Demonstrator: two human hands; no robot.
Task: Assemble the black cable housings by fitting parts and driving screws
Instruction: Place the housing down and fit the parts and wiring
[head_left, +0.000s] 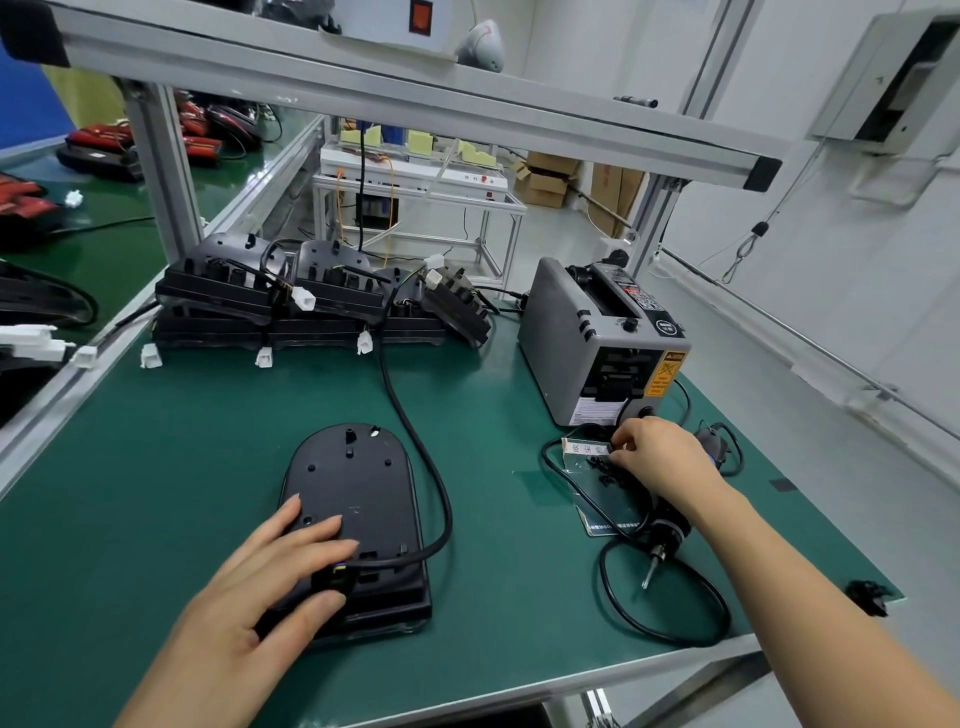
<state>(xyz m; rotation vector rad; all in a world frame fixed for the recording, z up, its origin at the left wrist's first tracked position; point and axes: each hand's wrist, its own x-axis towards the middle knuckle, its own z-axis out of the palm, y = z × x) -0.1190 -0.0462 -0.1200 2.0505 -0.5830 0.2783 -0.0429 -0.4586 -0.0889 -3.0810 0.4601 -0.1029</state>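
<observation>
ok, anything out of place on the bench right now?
A small black part sits alone at the right front corner of the mat, near the edge, where it might get knocked off. At the back, the rightmost housing leans tilted against the stack. Nothing else stands out.

Factory assembly bench (156, 441), tape dispenser (597, 343).

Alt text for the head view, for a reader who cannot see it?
A person's left hand rests on a black cable housing on a green bench, while the right hand reaches among black screws before a grey tape dispenser.
</observation>
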